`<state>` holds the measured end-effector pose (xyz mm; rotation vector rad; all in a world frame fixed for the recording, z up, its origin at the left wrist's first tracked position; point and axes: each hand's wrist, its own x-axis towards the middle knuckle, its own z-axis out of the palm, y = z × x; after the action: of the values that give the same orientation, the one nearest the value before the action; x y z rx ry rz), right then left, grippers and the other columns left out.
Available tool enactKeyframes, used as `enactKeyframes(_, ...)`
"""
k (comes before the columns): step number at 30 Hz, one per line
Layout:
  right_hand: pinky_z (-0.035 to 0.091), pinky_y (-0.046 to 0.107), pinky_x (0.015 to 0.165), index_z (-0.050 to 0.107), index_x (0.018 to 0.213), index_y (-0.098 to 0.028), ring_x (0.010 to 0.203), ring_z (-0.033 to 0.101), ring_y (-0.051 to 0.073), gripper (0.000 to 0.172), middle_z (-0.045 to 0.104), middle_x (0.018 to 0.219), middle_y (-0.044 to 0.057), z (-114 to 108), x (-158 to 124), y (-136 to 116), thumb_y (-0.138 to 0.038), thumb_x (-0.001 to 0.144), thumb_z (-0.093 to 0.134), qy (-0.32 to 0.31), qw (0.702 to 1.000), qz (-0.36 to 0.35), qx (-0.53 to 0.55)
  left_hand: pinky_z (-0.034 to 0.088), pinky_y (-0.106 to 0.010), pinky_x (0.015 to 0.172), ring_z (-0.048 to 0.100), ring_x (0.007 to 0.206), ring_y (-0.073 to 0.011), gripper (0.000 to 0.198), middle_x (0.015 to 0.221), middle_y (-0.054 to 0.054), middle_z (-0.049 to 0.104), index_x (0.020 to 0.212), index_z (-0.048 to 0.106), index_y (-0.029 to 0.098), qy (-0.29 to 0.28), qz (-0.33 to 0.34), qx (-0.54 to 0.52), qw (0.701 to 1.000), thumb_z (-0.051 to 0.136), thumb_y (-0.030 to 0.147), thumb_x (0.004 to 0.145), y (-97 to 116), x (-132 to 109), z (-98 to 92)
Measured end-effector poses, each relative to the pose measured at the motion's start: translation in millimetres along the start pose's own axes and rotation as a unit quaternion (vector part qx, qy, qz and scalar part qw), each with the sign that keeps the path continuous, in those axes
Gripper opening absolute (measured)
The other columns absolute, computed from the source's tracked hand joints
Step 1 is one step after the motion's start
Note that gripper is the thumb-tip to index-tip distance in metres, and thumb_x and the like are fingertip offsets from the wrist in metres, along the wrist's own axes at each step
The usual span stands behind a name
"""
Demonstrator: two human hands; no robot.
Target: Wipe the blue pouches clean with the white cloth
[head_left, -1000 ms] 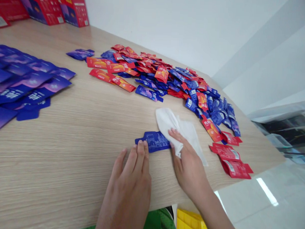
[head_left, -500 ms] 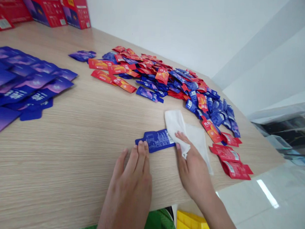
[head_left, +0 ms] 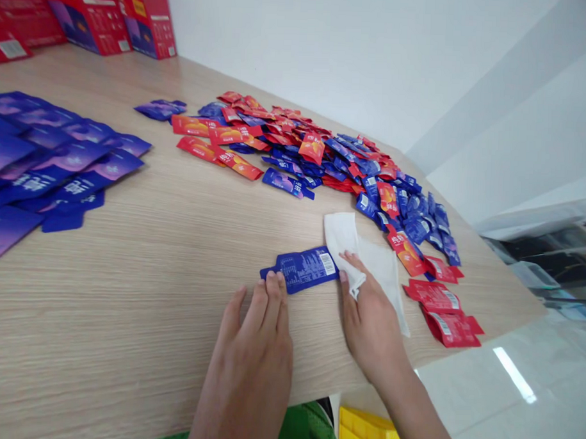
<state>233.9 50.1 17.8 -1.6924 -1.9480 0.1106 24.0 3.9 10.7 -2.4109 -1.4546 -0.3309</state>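
Note:
A blue sachet [head_left: 305,270] lies flat on the table, printed side and barcode up. My left hand [head_left: 257,333] rests its outstretched fingertips on the narrow left end of the sachet, pressing it to the wood. At the opposite end my right hand [head_left: 369,318] is closed on a folded white cloth [head_left: 341,234], with a bunched bit of it between thumb and fingers. The cloth's left edge touches the barcode end of the sachet, and the rest of it spreads out under and behind the hand.
A long heap of red and blue sachets [head_left: 311,147] runs along the wall side. Overlapping blue sachets [head_left: 59,160] lie in rows at the left. Red boxes [head_left: 148,22] stand at the back left. Red sachets [head_left: 452,326] lie by the right edge; below is a yellow crate [head_left: 362,433].
My right hand and the cloth have slid slightly right along the blue sachet, uncovering its barcode. My left hand stays on the narrow end.

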Motion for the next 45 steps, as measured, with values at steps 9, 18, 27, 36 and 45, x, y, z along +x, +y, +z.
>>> enactKeyframes(9,0.035,0.049,0.136,0.051,0.163,-0.022,0.162,0.043,0.018,0.068,0.053,0.17,0.006,4.8,0.5,-38.7,-0.004,0.097,0.047,-0.123,0.975,-0.17,0.079,0.056,-0.054,0.116,0.061,0.141,-0.0321,0.053,0.152,-0.018,0.068,0.141,0.07,0.012,-0.021,-0.032,-0.021,0.999,0.042,0.011,0.095,4.0,1.8,3.0)
enactKeyframes(18,0.037,0.058,0.133,0.047,0.166,-0.022,0.162,0.043,0.026,0.066,0.051,0.171,0.01,-1.6,0.9,-19.5,-0.011,0.101,0.047,-0.032,0.993,-0.096,0.061,0.055,-0.057,0.116,0.058,0.144,-0.0357,0.053,0.158,-0.024,0.061,0.141,0.068,0.004,0.003,-0.021,-0.032,0.999,0.045,0.01,0.094,5.6,0.1,5.5)
enactKeyframes(27,0.041,0.058,0.131,0.058,0.156,-0.013,0.155,0.054,0.029,0.057,0.06,0.162,0.018,11.1,3.9,-17.0,-0.013,0.101,0.047,-0.002,0.999,-0.035,0.009,0.062,-0.054,0.107,0.065,0.135,-0.0345,0.05,0.151,-0.022,0.068,0.131,0.075,0.004,0.035,-0.009,-0.023,0.999,0.043,0.011,0.092,2.3,-0.3,3.6)
enactKeyframes(36,0.039,0.055,0.134,0.058,0.158,-0.018,0.158,0.049,0.025,0.056,0.061,0.162,0.012,6.6,4.9,-33.6,-0.014,0.103,0.047,-0.087,0.986,-0.132,0.052,0.061,-0.056,0.111,0.065,0.136,-0.0344,0.052,0.148,-0.021,0.07,0.139,0.07,0.005,-0.004,-0.026,-0.028,0.999,0.043,0.009,0.094,4.6,5.5,2.1)
enactKeyframes(45,0.04,0.052,0.133,0.052,0.163,-0.023,0.161,0.044,0.022,0.064,0.054,0.169,0.008,2.3,0.7,-32.7,-0.011,0.1,0.048,-0.107,0.974,-0.181,0.089,0.06,-0.055,0.111,0.066,0.136,-0.0337,0.053,0.146,-0.021,0.072,0.141,0.069,0.006,0.006,-0.039,-0.018,0.999,0.042,0.008,0.095,5.9,3.4,1.4)
